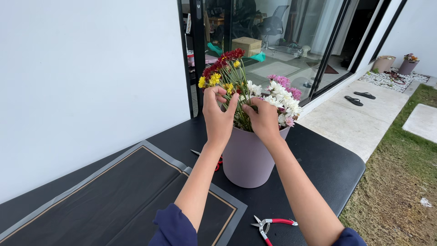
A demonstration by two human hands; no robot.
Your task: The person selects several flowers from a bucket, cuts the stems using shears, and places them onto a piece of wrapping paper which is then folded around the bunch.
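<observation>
At the frame centre, the left hand point(218, 116) and right hand point(263, 119) pinch flower stems point(240, 98) in the mauve pot point(248, 159) on the desk point(327, 168) (stem bases hidden); scissors point(217, 163) are half covered behind the left wrist.

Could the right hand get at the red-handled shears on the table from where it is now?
Probably yes. The right hand is busy in the flowers in the pot, but the red-handled shears lie uncovered on the black table beside that forearm, nothing between.
</observation>
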